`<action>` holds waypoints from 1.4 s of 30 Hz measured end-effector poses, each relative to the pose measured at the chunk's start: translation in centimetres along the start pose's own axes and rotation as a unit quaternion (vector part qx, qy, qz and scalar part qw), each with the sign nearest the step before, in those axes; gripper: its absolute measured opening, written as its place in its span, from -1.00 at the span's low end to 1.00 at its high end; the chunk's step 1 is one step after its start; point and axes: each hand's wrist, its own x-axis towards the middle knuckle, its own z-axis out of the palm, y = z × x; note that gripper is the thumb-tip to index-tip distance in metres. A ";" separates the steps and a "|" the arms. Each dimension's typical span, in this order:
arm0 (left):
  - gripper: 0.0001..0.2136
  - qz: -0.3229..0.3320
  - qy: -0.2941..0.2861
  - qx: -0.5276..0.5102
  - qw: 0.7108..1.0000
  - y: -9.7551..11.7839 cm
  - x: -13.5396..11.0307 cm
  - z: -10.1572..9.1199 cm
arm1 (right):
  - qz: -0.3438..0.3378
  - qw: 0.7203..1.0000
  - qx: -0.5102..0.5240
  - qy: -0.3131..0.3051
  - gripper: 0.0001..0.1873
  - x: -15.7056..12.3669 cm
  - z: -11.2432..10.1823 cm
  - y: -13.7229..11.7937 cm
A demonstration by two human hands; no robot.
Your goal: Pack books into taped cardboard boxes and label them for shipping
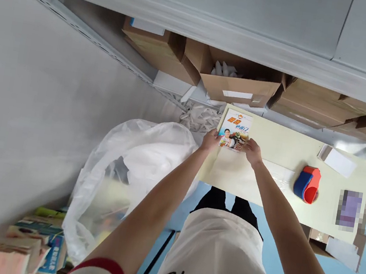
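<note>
A small colourful book (236,127) with a pictured cover lies flat on a pale yellow table (285,148). My left hand (211,139) grips its near left corner, fingers curled on the edge. My right hand (253,152) holds the near right corner in the same way. Both forearms reach forward from my white shirt.
A red and blue tape dispenser (307,183) and a white paper slip (338,161) lie on the table to the right. Cardboard boxes (236,83) line the wall behind. A big clear plastic bag (136,166) sits left, with stacked books (23,246) at bottom left.
</note>
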 end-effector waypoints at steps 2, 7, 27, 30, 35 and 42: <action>-0.93 -0.005 -0.016 -0.011 1.000 -0.3 1.2 0.1 | 0.019 0.998 0.050 -0.013 -0.58 0.7 0.8 -0.3; -0.79 -0.006 -0.041 -0.038 0.998 -0.1 2.1 0.1 | 0.037 0.991 0.123 -0.028 -0.51 0.9 1.2 -1.5; -0.73 0.059 -0.201 -0.079 0.975 2.8 -11.7 7.6 | 0.030 0.982 0.115 0.147 -0.47 -14.8 -10.4 1.9; -0.63 0.069 -0.188 -0.028 0.979 1.2 -15.5 11.7 | 0.069 0.982 0.031 0.171 -0.54 -18.2 -12.9 5.0; -0.48 0.076 -0.190 0.051 0.978 -0.1 -18.5 16.4 | 0.087 0.978 -0.028 0.190 -0.71 -19.4 -15.8 8.4; -0.43 0.114 -0.172 0.178 0.962 -0.6 -19.7 18.2 | 0.063 0.968 -0.076 0.230 -0.62 -18.9 -16.0 10.5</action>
